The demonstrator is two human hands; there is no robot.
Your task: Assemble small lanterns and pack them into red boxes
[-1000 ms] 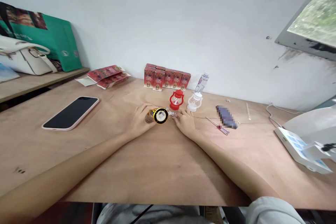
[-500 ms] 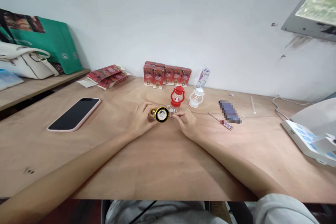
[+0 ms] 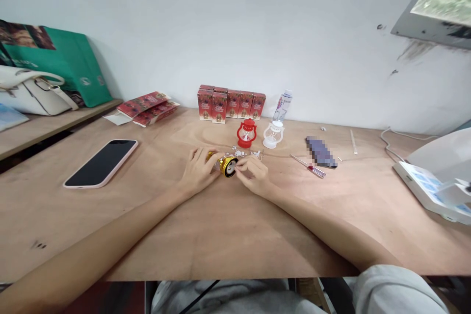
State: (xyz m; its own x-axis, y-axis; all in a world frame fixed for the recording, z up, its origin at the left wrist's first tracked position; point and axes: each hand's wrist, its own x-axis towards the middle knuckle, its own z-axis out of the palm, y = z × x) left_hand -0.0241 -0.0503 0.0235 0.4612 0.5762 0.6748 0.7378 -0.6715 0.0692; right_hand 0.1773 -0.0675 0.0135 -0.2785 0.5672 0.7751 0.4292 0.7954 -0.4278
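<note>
My left hand is closed round a small gold lantern lying on its side, its round underside turned toward my right hand. Fingertips of my right hand are pinched together at that underside; whatever they hold is too small to make out. Small white pieces lie scattered on the table just behind the lantern. Beyond them stand a red lantern and a white lantern, both upright.
Several red boxes stand by the wall beside a bottle. To the right lie a screwdriver, a blurred dark object and a power strip. A phone and flattened red packaging lie left.
The gold lantern's underside has turned more to the right and dropped slightly. My right hand has moved from the white pieces to the lantern's underside.
</note>
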